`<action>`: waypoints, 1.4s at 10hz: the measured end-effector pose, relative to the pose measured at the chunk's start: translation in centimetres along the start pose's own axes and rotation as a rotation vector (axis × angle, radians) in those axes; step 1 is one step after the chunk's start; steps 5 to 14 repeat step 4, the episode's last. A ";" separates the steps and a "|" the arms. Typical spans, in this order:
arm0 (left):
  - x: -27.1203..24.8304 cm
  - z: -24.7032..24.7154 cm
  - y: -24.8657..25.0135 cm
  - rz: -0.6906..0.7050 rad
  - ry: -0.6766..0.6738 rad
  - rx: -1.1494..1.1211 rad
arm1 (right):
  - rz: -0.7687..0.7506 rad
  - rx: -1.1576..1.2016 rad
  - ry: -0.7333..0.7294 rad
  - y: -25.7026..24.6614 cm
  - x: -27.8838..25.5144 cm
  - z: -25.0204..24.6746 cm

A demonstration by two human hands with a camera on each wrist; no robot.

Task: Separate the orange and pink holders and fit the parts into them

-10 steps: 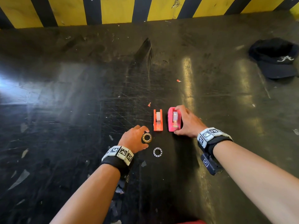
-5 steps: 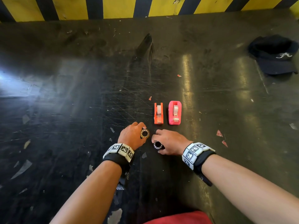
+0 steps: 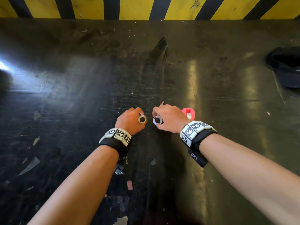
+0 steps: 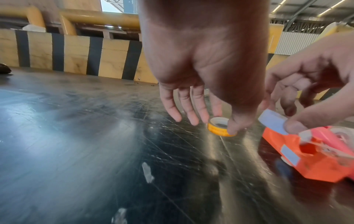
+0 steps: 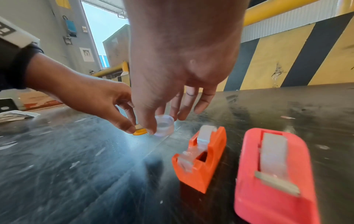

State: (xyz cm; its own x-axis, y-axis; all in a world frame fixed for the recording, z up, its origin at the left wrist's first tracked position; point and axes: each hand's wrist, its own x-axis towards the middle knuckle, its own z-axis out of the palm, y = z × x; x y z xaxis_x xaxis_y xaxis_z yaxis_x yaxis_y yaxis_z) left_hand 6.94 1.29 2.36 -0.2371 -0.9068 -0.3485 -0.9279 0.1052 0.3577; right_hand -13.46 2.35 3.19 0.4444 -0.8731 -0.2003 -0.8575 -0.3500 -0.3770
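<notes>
So you had both hands up off the table [image 3: 65, 98], each pinching one small roll. Your left hand [image 3: 129, 121] was nearest on the left, thumb and forefinger closed on the yellow tape roll [image 4: 220, 128], other fingers hanging loose. Holding it by the rim like that kept the core hole clear, which I'd guess is what you needed for seating it in a holder. Your right hand [image 3: 168, 119] did the same just beside it with the clear roll [image 5: 164, 125], thumb on one side, fingers on the other. The two rolls were close together but not touching.

A bit farther and to the right sat the orange holder [image 5: 201, 156] and the pink holder [image 5: 273, 174], side by side with a gap between them, so the separating part looked done to me. Both were parked upright with their slots facing up, a short reach from the rolls. Each already seemed to carry some pale tape, though I couldn't tell if a full roll sat inside.

Way off at the far right lay a dark cap [image 3: 287, 67], well out of the way.
</notes>
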 end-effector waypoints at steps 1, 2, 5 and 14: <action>1.6 -0.1 -1.0 -0.009 0.015 -0.013 | 0.051 -0.081 -0.031 0.1 2.8 0.6; 2.8 0.6 -1.7 -0.011 -0.003 -0.039 | 0.077 -0.107 -0.088 0.4 4.3 1.9; 4.0 1.9 -3.0 -0.007 -0.013 -0.043 | 0.068 -0.129 -0.069 0.8 5.6 3.1; 4.0 1.9 -3.0 -0.007 -0.013 -0.043 | 0.068 -0.129 -0.069 0.8 5.6 3.1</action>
